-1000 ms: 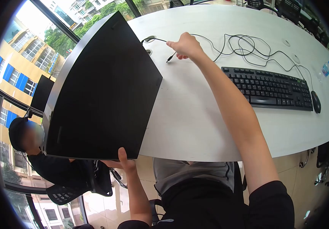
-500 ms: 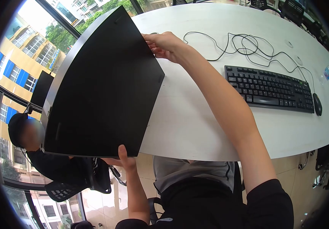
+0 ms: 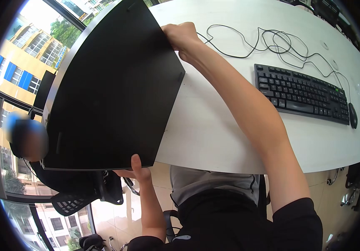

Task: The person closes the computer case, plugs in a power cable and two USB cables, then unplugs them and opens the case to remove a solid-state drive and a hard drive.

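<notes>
A large black box with broad flat sides and a silver-grey edge [image 3: 113, 92] is gripped at its near end by the left hand [image 3: 140, 171], the thumb laid over the broad face. The right hand [image 3: 183, 37] is placed at its right edge, the fingertips hidden. On the white table [image 3: 213, 138], a black rectangular keyboard [image 3: 301, 95], a black oval mouse [image 3: 353, 116] and a thin looped black cable [image 3: 238, 57] are seen.
</notes>
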Available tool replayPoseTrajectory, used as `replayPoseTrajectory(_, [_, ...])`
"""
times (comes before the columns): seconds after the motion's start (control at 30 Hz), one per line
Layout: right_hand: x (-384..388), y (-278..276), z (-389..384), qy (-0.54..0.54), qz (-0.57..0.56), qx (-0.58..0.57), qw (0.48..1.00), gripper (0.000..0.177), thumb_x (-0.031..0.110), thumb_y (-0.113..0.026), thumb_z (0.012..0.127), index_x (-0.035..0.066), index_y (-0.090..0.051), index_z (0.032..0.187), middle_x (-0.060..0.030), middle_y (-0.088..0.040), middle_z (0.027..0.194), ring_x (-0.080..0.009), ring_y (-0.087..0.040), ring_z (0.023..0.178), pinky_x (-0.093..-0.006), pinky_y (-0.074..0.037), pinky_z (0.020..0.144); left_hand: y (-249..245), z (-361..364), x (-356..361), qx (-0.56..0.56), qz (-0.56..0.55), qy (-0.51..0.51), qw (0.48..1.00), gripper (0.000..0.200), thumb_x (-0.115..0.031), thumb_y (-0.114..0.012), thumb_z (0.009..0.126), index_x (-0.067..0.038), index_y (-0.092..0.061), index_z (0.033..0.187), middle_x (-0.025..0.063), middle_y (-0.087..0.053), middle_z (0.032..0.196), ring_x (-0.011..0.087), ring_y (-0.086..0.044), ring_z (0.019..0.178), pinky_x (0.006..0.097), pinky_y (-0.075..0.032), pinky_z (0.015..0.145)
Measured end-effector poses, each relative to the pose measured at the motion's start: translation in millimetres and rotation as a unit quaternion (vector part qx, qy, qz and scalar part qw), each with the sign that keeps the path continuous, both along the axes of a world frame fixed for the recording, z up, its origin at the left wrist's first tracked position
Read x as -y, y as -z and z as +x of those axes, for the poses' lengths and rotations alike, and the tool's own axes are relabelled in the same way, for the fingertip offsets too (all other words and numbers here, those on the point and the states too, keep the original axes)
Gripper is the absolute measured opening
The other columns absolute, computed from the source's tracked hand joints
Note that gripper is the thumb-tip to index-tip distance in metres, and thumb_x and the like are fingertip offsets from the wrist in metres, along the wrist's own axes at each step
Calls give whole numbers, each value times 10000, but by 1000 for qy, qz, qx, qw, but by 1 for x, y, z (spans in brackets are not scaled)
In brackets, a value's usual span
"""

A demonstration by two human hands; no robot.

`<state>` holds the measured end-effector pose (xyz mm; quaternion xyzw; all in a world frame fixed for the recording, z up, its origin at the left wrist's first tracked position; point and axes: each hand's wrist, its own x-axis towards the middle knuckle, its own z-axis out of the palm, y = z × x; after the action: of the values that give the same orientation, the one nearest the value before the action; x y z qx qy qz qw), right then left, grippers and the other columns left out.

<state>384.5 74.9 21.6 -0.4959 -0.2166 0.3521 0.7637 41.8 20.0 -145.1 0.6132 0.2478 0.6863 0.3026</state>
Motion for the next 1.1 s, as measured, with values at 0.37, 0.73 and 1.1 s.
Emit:
replayPoseTrajectory(0.37, [25, 2, 88, 122, 57, -40, 990, 160, 104, -749, 941, -28, -691, 873, -81, -637, 797, -112, -448, 596, -278, -391, 505, -9, 9, 0, -26, 86, -16, 996, 697, -149, -638, 928, -57, -384, 1570, 173, -568, 1392, 264, -636, 1171, 375, -611, 957])
replayPoseTrajectory(0.73, [49, -7, 107, 27, -252, 313, 915, 539, 443, -669, 1026, -60, -698, 1218, -192, -767, 1105, -223, -752, 924, -331, -589, 810, -4, 3, 0, -40, 65, 22, 997, 717, -148, -633, 926, -111, -366, 1590, 133, -539, 1430, 251, -601, 1228, 387, -606, 995])
replayPoseTrajectory(1.1, [68, -8, 137, 15, -451, 456, 767, 399, 229, -788, 858, -50, -724, 1136, -181, -771, 990, -249, -777, 858, -367, -621, 764, 0, -1, 1, -67, 31, -40, 996, 864, -171, -664, 861, -98, -288, 1636, 166, -505, 1450, 281, -568, 1257, 409, -563, 1052])
